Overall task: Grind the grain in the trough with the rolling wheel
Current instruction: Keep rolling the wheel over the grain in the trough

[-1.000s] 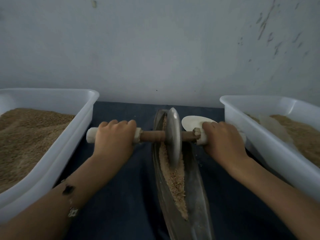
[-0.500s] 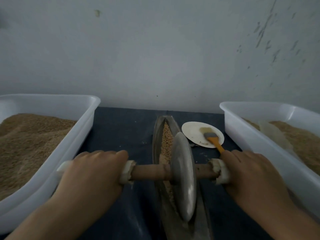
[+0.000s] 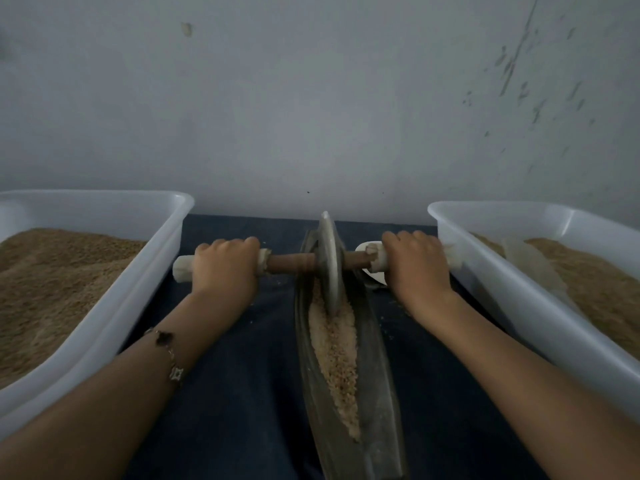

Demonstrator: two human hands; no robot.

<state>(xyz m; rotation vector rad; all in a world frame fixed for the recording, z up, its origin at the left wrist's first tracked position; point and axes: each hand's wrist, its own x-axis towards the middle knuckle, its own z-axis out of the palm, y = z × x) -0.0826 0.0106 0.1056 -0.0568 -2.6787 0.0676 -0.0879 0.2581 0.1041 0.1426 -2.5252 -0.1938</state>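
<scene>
A: What is the person wearing?

B: Very little shows. Both forearms are bare up to the lower corners of the frame, with no sleeves in view.

A: Any jewellery?

B: A thin chain bracelet (image 3: 168,355) lies across the left forearm, lower left of the frame. It carries a dark clover-shaped charm and a paler, outlined one.

A: And the hands?

B: The left hand (image 3: 223,268) and the right hand (image 3: 417,268) are bare: no gloves and no rings that I can make out.

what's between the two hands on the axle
In the head view, the metal wheel stands in the trough on bare wooden axle, between left hand and right hand.
</scene>
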